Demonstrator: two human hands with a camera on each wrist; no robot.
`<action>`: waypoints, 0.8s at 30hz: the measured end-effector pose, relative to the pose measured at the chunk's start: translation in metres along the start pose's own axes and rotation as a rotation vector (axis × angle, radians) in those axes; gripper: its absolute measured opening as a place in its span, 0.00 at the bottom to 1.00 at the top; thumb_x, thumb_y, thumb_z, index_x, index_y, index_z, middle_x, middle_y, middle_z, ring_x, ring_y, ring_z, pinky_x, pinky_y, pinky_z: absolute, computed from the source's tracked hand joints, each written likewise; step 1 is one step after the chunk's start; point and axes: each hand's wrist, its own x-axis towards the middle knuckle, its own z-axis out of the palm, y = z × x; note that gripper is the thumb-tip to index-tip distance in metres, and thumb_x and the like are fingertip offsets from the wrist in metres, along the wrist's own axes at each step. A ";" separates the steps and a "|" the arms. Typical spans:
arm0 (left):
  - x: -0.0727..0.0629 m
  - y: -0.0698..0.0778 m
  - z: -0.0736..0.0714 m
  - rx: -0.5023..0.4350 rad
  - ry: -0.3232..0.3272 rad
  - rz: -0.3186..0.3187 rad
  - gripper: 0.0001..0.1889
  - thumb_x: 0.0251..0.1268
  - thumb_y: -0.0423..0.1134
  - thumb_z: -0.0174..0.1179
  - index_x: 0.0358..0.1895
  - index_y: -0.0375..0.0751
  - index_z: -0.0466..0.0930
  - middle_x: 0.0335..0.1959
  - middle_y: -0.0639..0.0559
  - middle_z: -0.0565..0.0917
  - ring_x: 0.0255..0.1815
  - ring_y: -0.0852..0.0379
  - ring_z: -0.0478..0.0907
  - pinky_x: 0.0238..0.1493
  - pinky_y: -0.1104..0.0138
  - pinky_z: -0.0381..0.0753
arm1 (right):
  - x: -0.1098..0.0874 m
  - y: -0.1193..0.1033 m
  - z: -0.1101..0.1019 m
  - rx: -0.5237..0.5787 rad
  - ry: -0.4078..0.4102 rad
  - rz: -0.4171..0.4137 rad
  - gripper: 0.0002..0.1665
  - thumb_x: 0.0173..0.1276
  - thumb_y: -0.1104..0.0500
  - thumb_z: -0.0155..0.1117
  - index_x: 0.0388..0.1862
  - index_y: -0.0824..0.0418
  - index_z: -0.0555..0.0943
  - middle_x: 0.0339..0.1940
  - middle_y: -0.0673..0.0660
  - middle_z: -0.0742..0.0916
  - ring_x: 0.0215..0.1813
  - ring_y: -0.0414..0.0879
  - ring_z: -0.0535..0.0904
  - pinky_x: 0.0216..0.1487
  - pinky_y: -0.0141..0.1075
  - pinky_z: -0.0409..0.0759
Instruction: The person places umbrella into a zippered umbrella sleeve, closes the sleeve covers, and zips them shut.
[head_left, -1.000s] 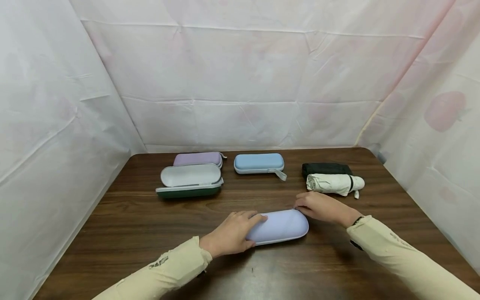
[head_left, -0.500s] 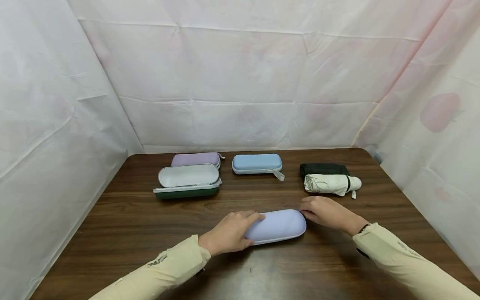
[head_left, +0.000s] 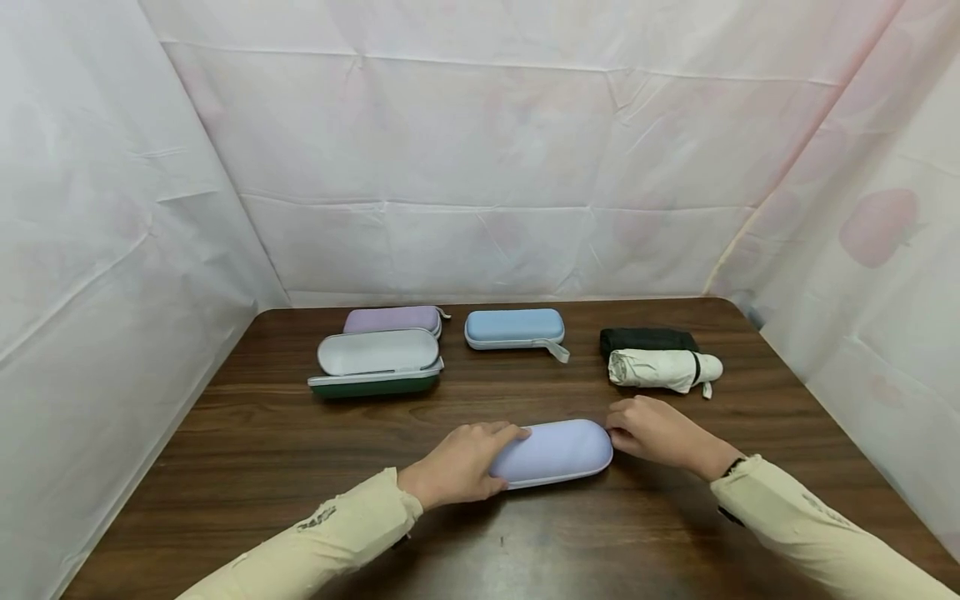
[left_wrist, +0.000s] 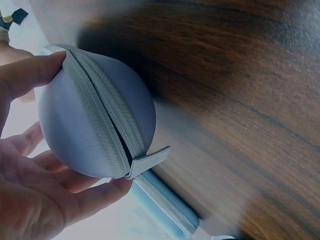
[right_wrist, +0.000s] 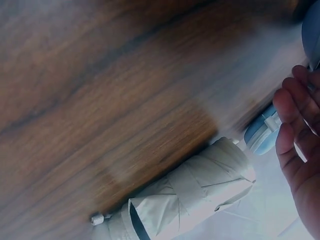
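A lavender hard zip case [head_left: 558,450] lies on the dark wooden table, long side roughly left to right. My left hand [head_left: 459,467] grips its left end, thumb at the near zip edge and fingers on the far side. In the left wrist view a grey fabric tab [left_wrist: 151,161] sticks out from this end, and a narrow dark gap shows between the zip's two tapes [left_wrist: 107,112]. My right hand [head_left: 656,433] is at the case's right end, fingertips curled together at the seam, pinching the zip pull, which is mostly hidden by the fingers.
Behind on the left, a green case [head_left: 375,385] stands open with its grey lid lining up, before a purple case [head_left: 393,318]. A blue case [head_left: 514,327] lies at the back middle. At right are a folded cream umbrella [head_left: 660,368] and a black folded one [head_left: 647,338].
My right hand has slid rightward and toward me, from the case's far edge round to its right end. The left hand keeps its grip, and the case stays in place.
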 end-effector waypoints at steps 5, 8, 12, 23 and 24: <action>-0.001 0.000 0.000 0.001 0.002 0.002 0.33 0.51 0.41 0.71 0.63 0.42 0.70 0.56 0.48 0.78 0.50 0.56 0.78 0.49 0.64 0.76 | -0.004 -0.002 0.001 0.001 0.028 -0.011 0.18 0.51 0.69 0.64 0.16 0.48 0.70 0.19 0.39 0.67 0.21 0.32 0.60 0.23 0.28 0.63; -0.001 0.000 0.000 0.003 0.004 0.005 0.34 0.51 0.41 0.72 0.63 0.43 0.70 0.56 0.47 0.78 0.51 0.56 0.78 0.49 0.64 0.76 | -0.006 -0.005 0.001 -0.005 0.038 -0.011 0.18 0.51 0.69 0.64 0.16 0.48 0.70 0.19 0.39 0.67 0.21 0.31 0.60 0.22 0.27 0.62; -0.001 0.000 0.001 0.010 0.007 0.009 0.34 0.51 0.41 0.72 0.63 0.43 0.70 0.57 0.46 0.78 0.51 0.56 0.78 0.49 0.64 0.76 | -0.009 -0.008 0.001 -0.001 0.039 0.001 0.18 0.51 0.69 0.64 0.16 0.48 0.70 0.19 0.39 0.67 0.20 0.31 0.60 0.21 0.27 0.61; -0.001 0.003 0.001 0.020 -0.002 -0.017 0.34 0.51 0.41 0.71 0.64 0.44 0.71 0.58 0.42 0.77 0.55 0.51 0.77 0.53 0.62 0.75 | -0.017 -0.019 -0.001 0.028 0.043 0.030 0.19 0.48 0.68 0.64 0.15 0.47 0.69 0.19 0.38 0.66 0.20 0.30 0.58 0.20 0.26 0.61; -0.001 0.003 0.001 0.018 -0.002 -0.024 0.34 0.51 0.41 0.71 0.64 0.44 0.71 0.58 0.42 0.77 0.56 0.51 0.77 0.53 0.62 0.75 | -0.018 -0.021 -0.002 0.033 0.042 0.034 0.19 0.48 0.68 0.64 0.15 0.47 0.69 0.19 0.38 0.66 0.20 0.30 0.58 0.20 0.26 0.61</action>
